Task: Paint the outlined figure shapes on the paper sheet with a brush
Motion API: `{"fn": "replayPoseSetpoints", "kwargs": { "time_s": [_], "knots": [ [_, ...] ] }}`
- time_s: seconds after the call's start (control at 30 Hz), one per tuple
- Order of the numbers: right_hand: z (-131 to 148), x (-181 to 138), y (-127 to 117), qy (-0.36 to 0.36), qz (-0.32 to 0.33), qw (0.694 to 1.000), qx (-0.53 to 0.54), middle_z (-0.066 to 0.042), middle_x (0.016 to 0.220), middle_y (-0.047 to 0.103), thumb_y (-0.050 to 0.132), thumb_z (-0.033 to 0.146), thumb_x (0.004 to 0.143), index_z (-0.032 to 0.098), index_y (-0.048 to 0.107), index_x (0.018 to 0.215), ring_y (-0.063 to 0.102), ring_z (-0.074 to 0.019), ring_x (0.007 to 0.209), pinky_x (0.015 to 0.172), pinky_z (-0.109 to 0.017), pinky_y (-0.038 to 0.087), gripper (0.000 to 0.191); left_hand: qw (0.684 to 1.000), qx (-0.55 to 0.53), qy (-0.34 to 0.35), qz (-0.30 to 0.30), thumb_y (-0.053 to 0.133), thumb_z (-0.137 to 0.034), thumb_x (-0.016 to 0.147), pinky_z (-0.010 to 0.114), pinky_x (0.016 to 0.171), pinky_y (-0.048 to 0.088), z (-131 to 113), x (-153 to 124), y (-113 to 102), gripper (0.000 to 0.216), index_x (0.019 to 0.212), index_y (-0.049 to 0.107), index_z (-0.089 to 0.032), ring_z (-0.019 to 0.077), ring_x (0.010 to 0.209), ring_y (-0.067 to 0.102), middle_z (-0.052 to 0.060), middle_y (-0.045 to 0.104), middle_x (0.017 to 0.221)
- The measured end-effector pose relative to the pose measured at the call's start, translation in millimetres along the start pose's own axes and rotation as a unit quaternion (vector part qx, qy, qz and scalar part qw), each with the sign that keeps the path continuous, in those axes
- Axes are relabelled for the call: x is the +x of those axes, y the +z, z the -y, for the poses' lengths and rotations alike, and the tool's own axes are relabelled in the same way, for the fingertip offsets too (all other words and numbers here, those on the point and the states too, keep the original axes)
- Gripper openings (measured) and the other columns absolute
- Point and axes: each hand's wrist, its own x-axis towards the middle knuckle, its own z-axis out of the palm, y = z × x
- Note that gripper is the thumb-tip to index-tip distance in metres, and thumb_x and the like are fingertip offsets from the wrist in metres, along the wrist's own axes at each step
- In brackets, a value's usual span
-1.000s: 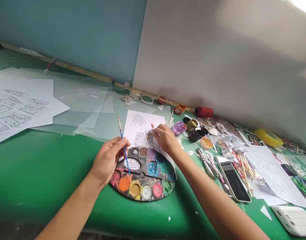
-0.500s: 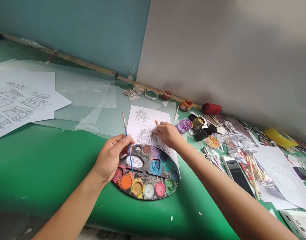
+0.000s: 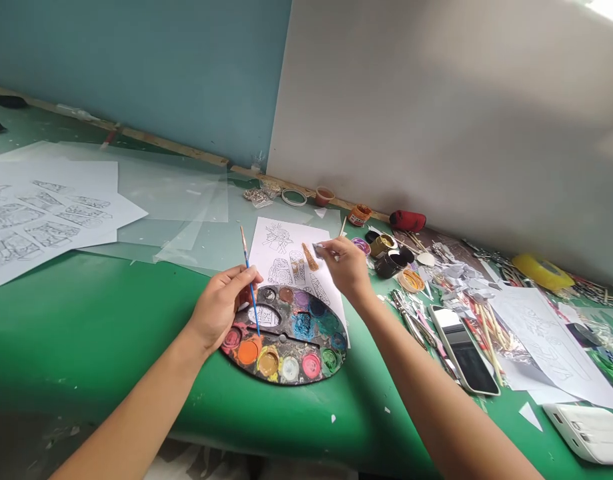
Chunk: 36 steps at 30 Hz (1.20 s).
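Green-covered worktable (image 3: pixel 151 333) across the frame, teal panel (image 3: pixel 186 73) upper left, grey panel (image 3: pixel 411 120) upper right. Main change over the last second: right hand (image 3: pixel 349 267) has shifted up and right, off the oblong motif it was over. Uncovered by that: a narrow brown painted strip (image 3: pixel 310 257), now in full view on the drawing sheet (image 3: pixel 296 237), centre of frame; earlier only its tip showed. Right thumb and fingers closed in a pinch on a small greyish bit just beside the strip; cannot tell what it is.

Left hand (image 3: pixel 219 303) much as before: fingers closed round a blue-handled paintbrush (image 3: pixel 246 255), bristles up, handle end down over the paint palette (image 3: pixel 283 339). Whether they also grip the palette edge, cannot tell.

In the way: palette overlaps the sheet's lower part; right hand now partly hides the purple paint jar (image 3: pixel 361 247), clear a half second ago.

Around: black paint jar (image 3: pixel 389 265) and orange paint jar (image 3: pixel 359 215) right of centre; pliers (image 3: pixel 409 317), smartphone (image 3: pixel 465 353) and thin wooden sticks (image 3: pixel 491 327) lower right; yellow tape dispenser (image 3: pixel 543 272) at right edge; printed line drawings (image 3: pixel 86 230) at left, overlapping translucent sheets (image 3: pixel 186 200).
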Motion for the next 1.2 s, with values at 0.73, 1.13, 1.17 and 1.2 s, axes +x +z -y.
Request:
{"fn": "replayPoseSetpoints", "kwargs": {
  "time_s": [0.73,1.13,1.17,1.2],
  "knots": [
    [12.1,-9.2,0.2,0.084,-0.028,0.974,0.208,-0.002,0.074,0.067,0.068,0.030,0.084,0.022,0.070,0.074,0.064,-0.0176,0.072,0.074,-0.036,0.054,0.013,1.000,-0.004,-0.013,-0.003,0.085,-0.046,0.052,0.021,0.054,0.040,0.5,4.0,-2.1,0.036,0.061,0.068,-0.016,0.0090,0.054,0.049,-0.001,0.055,0.057],
    [90.4,-92.1,-52.8,0.356,-0.128,0.661,0.648,-0.001,0.087,0.073,0.088,0.032,0.063,0.021,0.071,0.081,0.063,-0.0105,0.069,0.062,-0.022,0.057,0.027,0.990,-0.131,0.037,0.039,0.085,-0.034,0.062,0.021,0.052,0.046,-3.8,5.5,-10.8,0.028,0.061,0.064,-0.015,0.0089,0.053,0.049,-0.002,0.054,0.060],
    [91.3,-95.3,-56.0,0.357,-0.124,0.664,0.645,-0.001,0.085,0.072,0.090,0.034,0.060,0.020,0.072,0.081,0.063,-0.0105,0.069,0.062,-0.022,0.057,0.031,0.989,-0.140,0.039,0.038,0.085,-0.033,0.062,0.021,0.051,0.046,-4.6,5.9,-10.7,0.028,0.061,0.063,-0.015,0.0088,0.053,0.048,-0.002,0.053,0.060],
    [90.0,-98.5,-59.4,0.358,-0.124,0.672,0.636,0.000,0.083,0.072,0.092,0.036,0.057,0.020,0.072,0.081,0.062,-0.0106,0.068,0.061,-0.022,0.056,0.035,0.988,-0.145,0.041,0.038,0.084,-0.032,0.062,0.021,0.050,0.046,-5.3,6.2,-10.5,0.028,0.061,0.063,-0.015,0.0088,0.052,0.048,-0.002,0.052,0.061]
  ]
}}
